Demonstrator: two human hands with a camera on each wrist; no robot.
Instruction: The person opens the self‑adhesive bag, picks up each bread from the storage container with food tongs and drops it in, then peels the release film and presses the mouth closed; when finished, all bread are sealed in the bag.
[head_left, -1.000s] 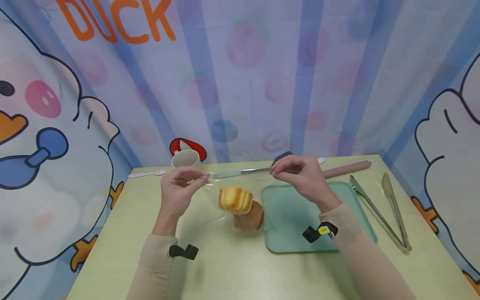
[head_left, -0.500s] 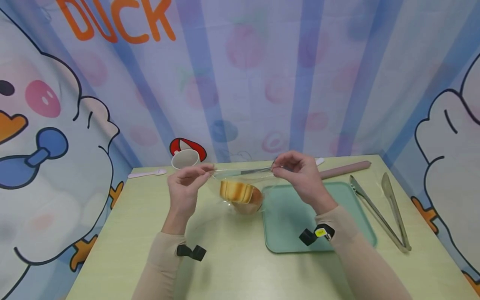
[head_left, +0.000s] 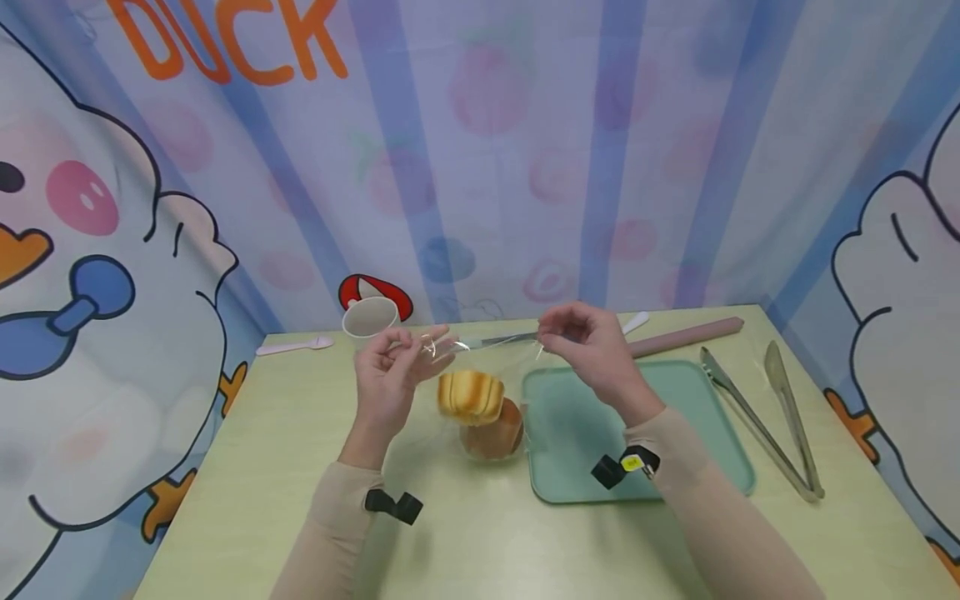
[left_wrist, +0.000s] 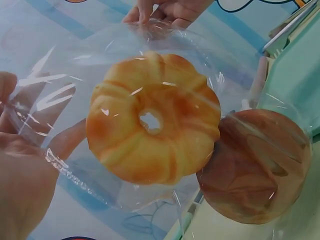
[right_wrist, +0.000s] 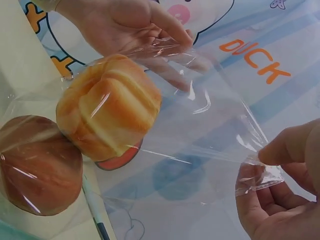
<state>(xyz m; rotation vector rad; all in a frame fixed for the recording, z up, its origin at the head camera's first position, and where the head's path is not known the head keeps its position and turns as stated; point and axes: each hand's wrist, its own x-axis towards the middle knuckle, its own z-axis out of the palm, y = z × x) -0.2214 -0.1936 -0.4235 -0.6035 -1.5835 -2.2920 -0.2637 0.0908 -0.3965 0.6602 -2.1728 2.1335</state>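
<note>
A clear plastic bag [right_wrist: 200, 130] is stretched between the two hands, its upper edge raised. Inside it hang a golden ring-shaped bread [left_wrist: 165, 150] with a hole in the middle and, below that, a round brown bun [left_wrist: 255, 175]. My right hand [head_left: 585, 346] pinches one upper corner of the bag between thumb and fingers, plain in the right wrist view. At the opposite corner my left hand [head_left: 390, 375] grips the film, some of its fingers stretched out behind the plastic. Both breads overlap the table beside the tray in the head view.
A green tray [head_left: 600, 467] lies to the right, with metal tongs [head_left: 787, 425] beyond it. Behind stand or lie a white cup [head_left: 371, 317], a pale pink fork [head_left: 296, 346], a long-bladed utensil [head_left: 510, 338] and a mauve rolled piece [head_left: 690, 336].
The left hand has moved right toward the right hand, and its fingers have spread behind the film. The breads rose, then sank again. The right hand shifted slightly left.
</note>
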